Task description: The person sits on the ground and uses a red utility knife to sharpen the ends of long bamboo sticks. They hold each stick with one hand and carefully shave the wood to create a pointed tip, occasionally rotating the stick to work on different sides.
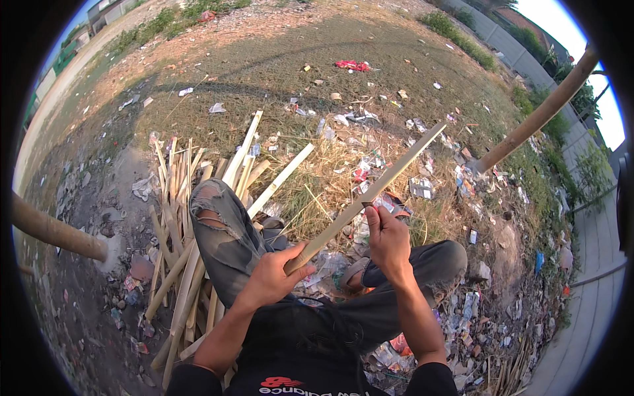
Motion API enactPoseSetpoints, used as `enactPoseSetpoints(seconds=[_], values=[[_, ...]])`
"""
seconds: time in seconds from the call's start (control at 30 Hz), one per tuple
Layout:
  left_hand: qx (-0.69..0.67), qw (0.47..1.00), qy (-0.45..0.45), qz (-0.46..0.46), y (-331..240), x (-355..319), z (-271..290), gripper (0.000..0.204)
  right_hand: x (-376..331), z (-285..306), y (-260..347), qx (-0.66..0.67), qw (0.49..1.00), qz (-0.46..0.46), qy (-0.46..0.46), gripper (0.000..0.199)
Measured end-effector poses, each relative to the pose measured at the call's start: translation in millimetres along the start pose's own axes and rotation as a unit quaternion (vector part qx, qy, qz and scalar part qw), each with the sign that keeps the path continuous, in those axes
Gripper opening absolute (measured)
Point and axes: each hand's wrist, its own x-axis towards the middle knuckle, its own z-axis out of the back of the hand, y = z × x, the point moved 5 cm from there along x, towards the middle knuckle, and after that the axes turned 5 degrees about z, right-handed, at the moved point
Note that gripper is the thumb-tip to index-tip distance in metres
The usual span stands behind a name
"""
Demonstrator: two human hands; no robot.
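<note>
A long, pale split bamboo strip slants across in front of me, its far end up and to the right. My left hand is closed around its near end, over my lap. Against the middle of the strip my right hand is closed, thumb on top. A small dark, blade-like edge shows at that thumb, but the fist hides the rest of it. Beside my left knee lies a loose pile of split bamboo strips. Another pale strip leans out beyond that knee.
One round wooden post stands to the right, another post to the left. Litter and dry grass cover the ground. A red plastic scrap lies farther off. A pale wall runs along the right. Thin sticks lie at lower right.
</note>
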Motion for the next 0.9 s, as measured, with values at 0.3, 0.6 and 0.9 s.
enactPoseSetpoints(seconds=[0.3,0.6,0.9], values=[[-0.016,0.999,0.02,0.031,5,7,-5,0.064,-31,-26,22,0.05,0.995,0.078,0.043,0.038],[-0.07,0.996,0.039,-0.023,11,13,-12,0.08,-56,-44,40,0.033,0.982,0.093,0.158,0.041],[-0.044,0.999,0.012,-0.018,16,9,-17,0.081,-56,-54,28,0.085,0.98,0.048,0.175,0.046]])
